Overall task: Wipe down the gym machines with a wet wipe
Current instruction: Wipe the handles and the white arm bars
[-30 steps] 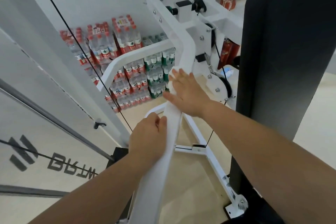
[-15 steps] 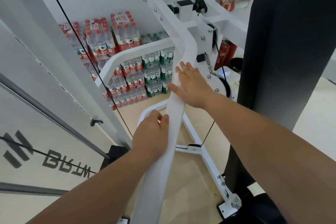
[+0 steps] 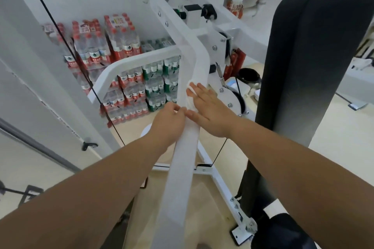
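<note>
A crumpled white wet wipe (image 3: 190, 98) lies flat against the sloping white metal bar (image 3: 182, 168) of a gym machine, pinned under the right grip (image 3: 210, 111), fingers straight and pressing. Just below, the left grip (image 3: 168, 121) curls round the same bar. Even palm pressure and long overlapping strokes would likely clean best. A black padded backrest (image 3: 303, 66) stands to the right, with stacked packs of bottled water (image 3: 125, 52) behind.
</note>
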Demonstrator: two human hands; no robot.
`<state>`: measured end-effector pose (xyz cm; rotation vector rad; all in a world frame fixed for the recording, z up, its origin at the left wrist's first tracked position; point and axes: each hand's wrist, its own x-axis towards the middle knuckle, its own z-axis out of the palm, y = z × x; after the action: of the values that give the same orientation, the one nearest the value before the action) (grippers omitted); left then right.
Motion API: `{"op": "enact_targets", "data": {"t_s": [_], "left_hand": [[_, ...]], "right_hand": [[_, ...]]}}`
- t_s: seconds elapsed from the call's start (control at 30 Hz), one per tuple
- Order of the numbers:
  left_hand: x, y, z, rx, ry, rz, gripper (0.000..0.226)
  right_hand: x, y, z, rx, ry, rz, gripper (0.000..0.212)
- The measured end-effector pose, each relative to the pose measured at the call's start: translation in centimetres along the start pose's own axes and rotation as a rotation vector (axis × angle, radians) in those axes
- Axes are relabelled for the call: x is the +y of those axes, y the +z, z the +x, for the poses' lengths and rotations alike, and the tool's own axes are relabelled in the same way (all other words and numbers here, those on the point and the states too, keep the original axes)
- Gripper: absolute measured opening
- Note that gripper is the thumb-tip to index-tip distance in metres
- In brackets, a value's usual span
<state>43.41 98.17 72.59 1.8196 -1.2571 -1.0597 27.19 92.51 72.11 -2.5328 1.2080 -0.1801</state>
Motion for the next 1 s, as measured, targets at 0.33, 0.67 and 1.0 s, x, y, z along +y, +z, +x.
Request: {"op": "enact_targets", "data": {"t_s": [0.33, 0.67, 1.0], "left_hand": [[0.3, 2.3, 5.2, 0.086, 0.099, 0.162, 0.037], [0.2, 2.3, 4.7, 0.170, 0.088, 0.214, 0.032], [-1.4, 1.5, 1.9, 0.071, -0.230, -0.377, 0.043]], "right_hand": [[2.5, -2.6, 8.0, -0.007, 0.233, -0.004, 0.087], [5.2, -3.8, 12.6, 0.066, 0.332, 0.027, 0.088], [3.3, -1.4, 0.4, -0.063, -0.210, -0.134, 0.093]]}}
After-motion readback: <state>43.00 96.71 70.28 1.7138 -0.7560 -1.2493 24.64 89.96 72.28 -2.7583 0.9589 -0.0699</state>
